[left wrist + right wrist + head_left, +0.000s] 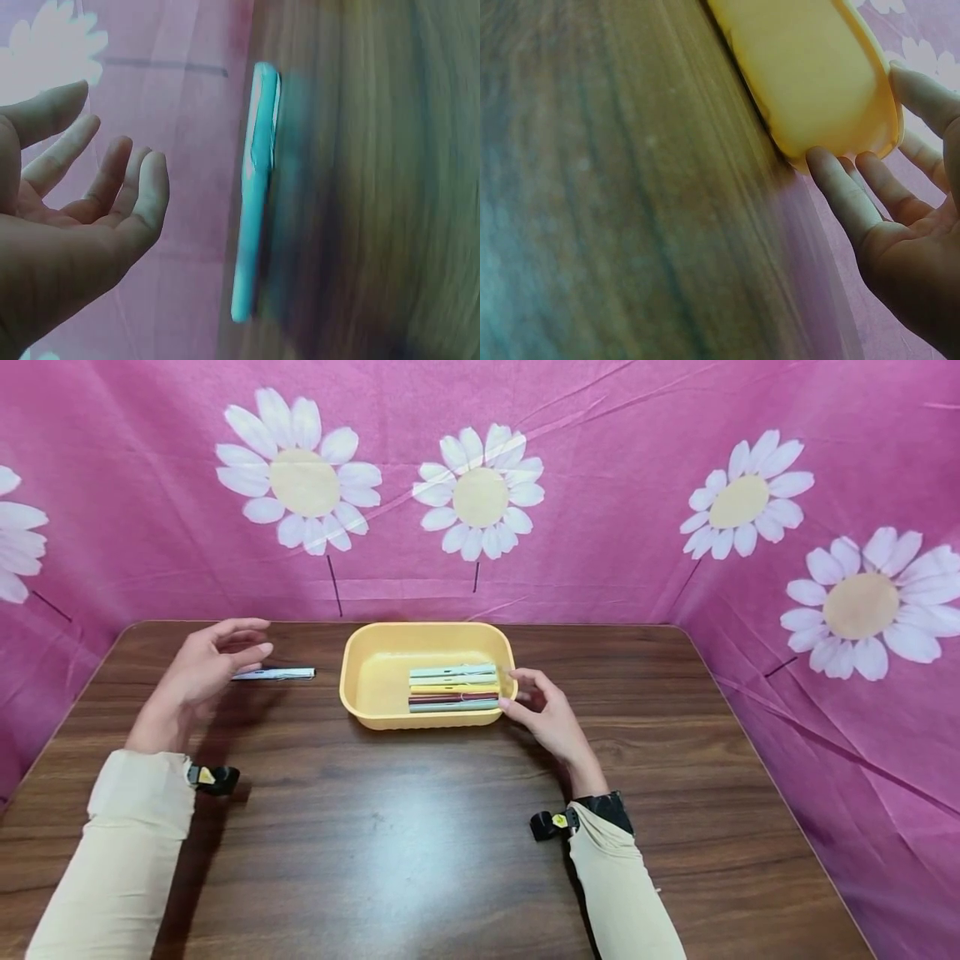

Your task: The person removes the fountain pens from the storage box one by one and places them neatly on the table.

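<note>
A light-blue capped pen point(281, 674) with a clip lies at the table's far left; it appears turquoise in the left wrist view. Over its left end in the head view is my left hand point(206, 664), fingers loosely bent and nothing in them; a gap separates them from the pen point(257, 187) in the left wrist view. My right hand point(551, 714) holds the right end of a yellow plastic tray point(371, 718), thumb at the rim and fingers against the outer wall. Inside, several pens point(453, 687) lie side by side, pale, yellow, dark red and grey-green.
The brown wood-grain table point(420, 852) carries the tray near its far edge. A pink curtain point(600, 527) with white daisies rises behind and along the sides. Each wrist wears a strap with a small black camera point(217, 779).
</note>
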{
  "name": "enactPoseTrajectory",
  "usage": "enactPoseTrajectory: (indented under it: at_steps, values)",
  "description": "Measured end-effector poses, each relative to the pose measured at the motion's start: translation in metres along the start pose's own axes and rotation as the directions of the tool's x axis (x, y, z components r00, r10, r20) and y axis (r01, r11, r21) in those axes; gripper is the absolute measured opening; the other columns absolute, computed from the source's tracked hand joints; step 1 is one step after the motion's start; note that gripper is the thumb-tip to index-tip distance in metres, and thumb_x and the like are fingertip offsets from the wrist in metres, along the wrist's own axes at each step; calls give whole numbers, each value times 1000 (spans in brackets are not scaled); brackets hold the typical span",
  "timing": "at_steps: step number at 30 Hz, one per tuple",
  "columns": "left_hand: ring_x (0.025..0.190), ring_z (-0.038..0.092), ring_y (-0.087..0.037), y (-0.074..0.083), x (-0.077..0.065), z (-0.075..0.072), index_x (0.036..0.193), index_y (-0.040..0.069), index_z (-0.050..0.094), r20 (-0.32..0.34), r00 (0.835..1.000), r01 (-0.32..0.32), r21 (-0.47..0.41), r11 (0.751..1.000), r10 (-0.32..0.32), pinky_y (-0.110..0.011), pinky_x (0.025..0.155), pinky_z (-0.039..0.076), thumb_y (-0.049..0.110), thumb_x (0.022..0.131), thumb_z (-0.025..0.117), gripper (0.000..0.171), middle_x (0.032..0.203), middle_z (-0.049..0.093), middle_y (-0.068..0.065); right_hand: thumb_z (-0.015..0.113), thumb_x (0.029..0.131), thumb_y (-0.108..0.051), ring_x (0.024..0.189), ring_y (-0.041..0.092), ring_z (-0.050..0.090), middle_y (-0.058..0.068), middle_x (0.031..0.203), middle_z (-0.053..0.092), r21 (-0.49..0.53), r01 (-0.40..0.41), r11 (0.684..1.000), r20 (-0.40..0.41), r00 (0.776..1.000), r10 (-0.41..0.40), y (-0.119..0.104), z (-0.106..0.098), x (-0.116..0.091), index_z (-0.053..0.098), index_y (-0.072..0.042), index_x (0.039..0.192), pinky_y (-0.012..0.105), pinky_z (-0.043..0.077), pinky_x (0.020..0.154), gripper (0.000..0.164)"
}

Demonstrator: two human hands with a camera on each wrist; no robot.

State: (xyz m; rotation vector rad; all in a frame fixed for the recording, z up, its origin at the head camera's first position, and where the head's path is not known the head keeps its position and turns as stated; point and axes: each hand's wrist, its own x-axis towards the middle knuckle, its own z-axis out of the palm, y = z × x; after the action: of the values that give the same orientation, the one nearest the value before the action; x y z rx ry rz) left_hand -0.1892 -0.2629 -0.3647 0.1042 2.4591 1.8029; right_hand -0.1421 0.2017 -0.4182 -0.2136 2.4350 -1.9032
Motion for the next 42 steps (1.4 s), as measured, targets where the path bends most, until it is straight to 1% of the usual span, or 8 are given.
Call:
enactPoseTrajectory:
  at_steps: [8, 12, 16, 22, 26, 30, 38, 42]
  values:
    - [103, 58, -5, 19, -1, 39, 132, 22, 64, 22, 995, -102, 65, 993, 101, -16, 82, 47, 20, 99, 69, 33, 110, 63, 16, 75, 93, -9, 118, 37, 60, 20, 138, 57, 10, 3, 1000, 4, 1000, -3, 0, 0, -1, 55, 1, 136, 24, 54, 83, 49]
    - [102, 59, -9, 30, 0, 61, 131, 17, 65, 18, 986, -165, 23, 986, 165, -18, 80, 48, 17, 98, 70, 34, 112, 64, 11, 75, 93, -9, 118, 39, 60, 21, 137, 56, 14, 9, 1000, 0, 1000, -9, 0, -2, -1, 54, 2, 136, 23, 54, 83, 49]
    - [102, 60, -11, 35, 3, 89, 131, 3, 63, 39, 970, -240, -13, 971, 240, -20, 84, 48, 12, 98, 69, 35, 111, 65, 5, 75, 93, -8, 118, 38, 60, 20, 137, 56, 10, 10, 1000, -5, 1000, -10, 1, -4, -1, 54, 2, 135, 23, 54, 82, 48]
    - [110, 57, -13, 33, 8, 123, 128, -7, 62, 55, 961, -267, -89, 960, 273, -22, 92, 47, 11, 98, 68, 35, 113, 65, 1, 75, 93, -8, 119, 38, 60, 19, 140, 56, 15, 9, 1000, 2, 1000, -9, 2, -3, -1, 54, 2, 135, 23, 54, 83, 48]
    - [110, 58, -14, 31, 11, 133, 127, -10, 61, 65, 958, -270, -121, 955, 279, -21, 92, 50, 7, 99, 66, 33, 120, 64, -16, 75, 93, -8, 118, 39, 60, 20, 139, 56, 25, 5, 1000, 5, 1000, -5, 1, -2, -1, 54, 2, 136, 24, 54, 83, 49]
    - [109, 60, -18, 29, 12, 138, 127, -10, 61, 90, 962, -249, -101, 963, 259, -19, 89, 51, 8, 98, 67, 34, 124, 60, -28, 75, 93, -8, 118, 37, 61, 19, 137, 57, 17, 1, 1000, 1, 1000, -1, 1, -2, -1, 55, 1, 135, 24, 54, 83, 48]
    - [112, 59, -21, 27, 14, 140, 128, -6, 62, 107, 960, -258, -28, 966, 259, -20, 90, 49, 14, 99, 68, 36, 124, 61, -26, 75, 93, -8, 119, 38, 60, 19, 138, 56, 24, 1, 1000, 7, 1000, -1, -1, -2, 0, 54, 1, 135, 24, 54, 83, 48]
    - [115, 57, -26, 26, 15, 142, 128, -5, 62, 117, 955, -278, 21, 960, 274, -30, 95, 50, 14, 99, 68, 36, 124, 61, -25, 75, 93, -7, 119, 38, 60, 20, 138, 56, 30, 2, 1000, 12, 1000, -3, 0, -1, 0, 54, 2, 136, 24, 54, 83, 48]
